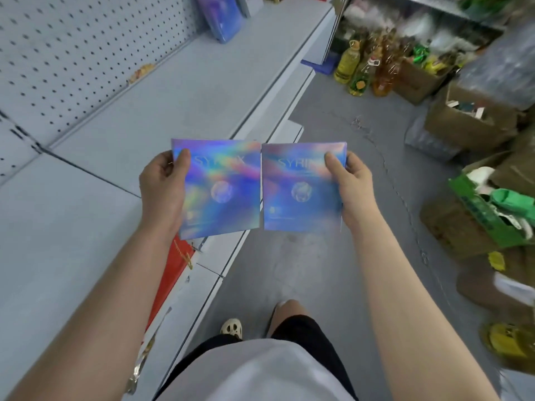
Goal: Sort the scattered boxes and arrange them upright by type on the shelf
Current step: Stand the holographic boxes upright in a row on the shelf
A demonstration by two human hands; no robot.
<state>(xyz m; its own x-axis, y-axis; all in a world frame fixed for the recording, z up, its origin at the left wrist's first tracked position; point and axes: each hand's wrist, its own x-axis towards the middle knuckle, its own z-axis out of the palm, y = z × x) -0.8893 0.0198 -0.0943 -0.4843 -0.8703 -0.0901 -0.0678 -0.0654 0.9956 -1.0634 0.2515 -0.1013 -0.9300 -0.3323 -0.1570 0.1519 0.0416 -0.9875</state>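
Observation:
My left hand (162, 186) grips a flat iridescent blue-purple box (223, 189) by its left edge, thumb on the front. A matching iridescent box (301, 192) is held the same way in my right hand (351, 186), by its right edge. The two boxes are side by side, edges nearly touching, faces toward me, in front of the grey shelf (162, 105). More blue-purple boxes (223, 15) stand at the far end of that shelf, near the white pegboard back (72, 47).
A red package (173, 273) lies on a lower shelf by my left forearm. Oil bottles (359, 70) stand on the floor ahead. Cardboard boxes (469, 123) and a green carton (489, 215) crowd the right side. Grey floor runs between.

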